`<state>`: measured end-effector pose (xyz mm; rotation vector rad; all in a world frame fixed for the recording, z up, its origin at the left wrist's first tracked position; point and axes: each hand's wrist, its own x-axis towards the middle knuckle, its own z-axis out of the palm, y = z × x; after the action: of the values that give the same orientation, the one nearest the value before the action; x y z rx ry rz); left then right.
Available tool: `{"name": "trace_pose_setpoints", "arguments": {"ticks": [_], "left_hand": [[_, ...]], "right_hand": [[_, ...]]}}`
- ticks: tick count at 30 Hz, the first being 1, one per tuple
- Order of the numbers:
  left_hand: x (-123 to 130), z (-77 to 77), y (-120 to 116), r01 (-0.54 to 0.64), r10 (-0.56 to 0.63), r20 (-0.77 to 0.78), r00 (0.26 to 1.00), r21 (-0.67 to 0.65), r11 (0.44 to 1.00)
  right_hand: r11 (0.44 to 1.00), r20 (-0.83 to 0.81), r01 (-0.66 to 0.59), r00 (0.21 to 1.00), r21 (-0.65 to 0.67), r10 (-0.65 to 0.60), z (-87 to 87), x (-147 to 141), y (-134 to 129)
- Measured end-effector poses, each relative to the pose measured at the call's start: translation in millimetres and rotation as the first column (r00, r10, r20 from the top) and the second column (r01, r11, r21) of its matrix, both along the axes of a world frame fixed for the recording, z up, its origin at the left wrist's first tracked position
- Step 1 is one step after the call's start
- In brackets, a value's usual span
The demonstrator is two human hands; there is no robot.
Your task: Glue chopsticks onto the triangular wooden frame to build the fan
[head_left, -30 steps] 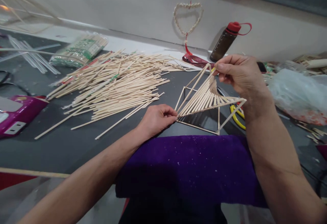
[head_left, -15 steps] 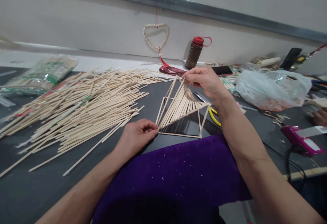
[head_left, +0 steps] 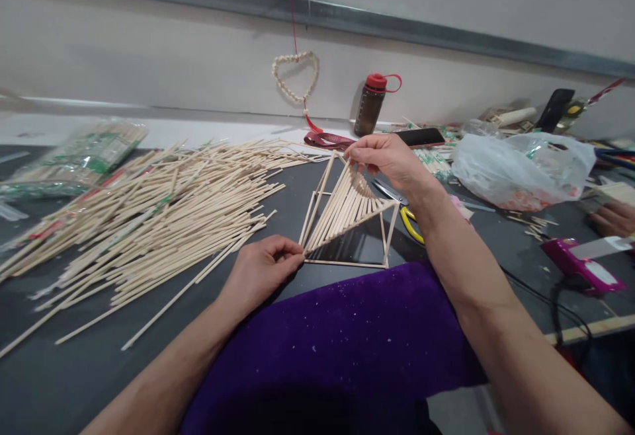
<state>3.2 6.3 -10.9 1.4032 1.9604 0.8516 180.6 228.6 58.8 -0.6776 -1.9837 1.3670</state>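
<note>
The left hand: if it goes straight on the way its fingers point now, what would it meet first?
The left hand would most likely push into the stick frame at once, since its fingertips are at the near left corner. Beyond that corner, depth is hard to judge.

one stick frame (head_left: pixel 342 213), one heart ornament (head_left: pixel 275 73), one red-capped bottle (head_left: pixel 370 108), one pair of scissors (head_left: pixel 405 217), dozens of loose sticks (head_left: pixel 193 210)

You are at a craft workshop bench, its dark tabletop (head_left: pixel 44 382) spread at left with a big heap of thin wooden sticks (head_left: pixel 198 217). Scissors (head_left: pixel 411 223) with yellow handles lie right of center, and a beaded heart (head_left: pixel 296 78) hangs against the wall at upper center.
</note>
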Motion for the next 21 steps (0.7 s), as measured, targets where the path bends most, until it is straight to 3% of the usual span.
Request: {"name": "trace_pose_setpoints", "arguments": {"ticks": [9, 21], "left_hand": [[-1.4, -3.7, -0.3, 0.015, -0.015, 0.010, 1.000, 0.026, 1.000], [0.9, -1.6, -0.3, 0.002, -0.002, 0.022, 1.000, 0.012, 1.000]], "right_hand": [[0.997, 0.045, -0.017, 0.999, 0.069, 0.013, -3.3, 0.7, 0.9], [0.999, 0.037, -0.038, 0.999, 0.035, 0.037, -4.7, -0.7, 0.6]]}}
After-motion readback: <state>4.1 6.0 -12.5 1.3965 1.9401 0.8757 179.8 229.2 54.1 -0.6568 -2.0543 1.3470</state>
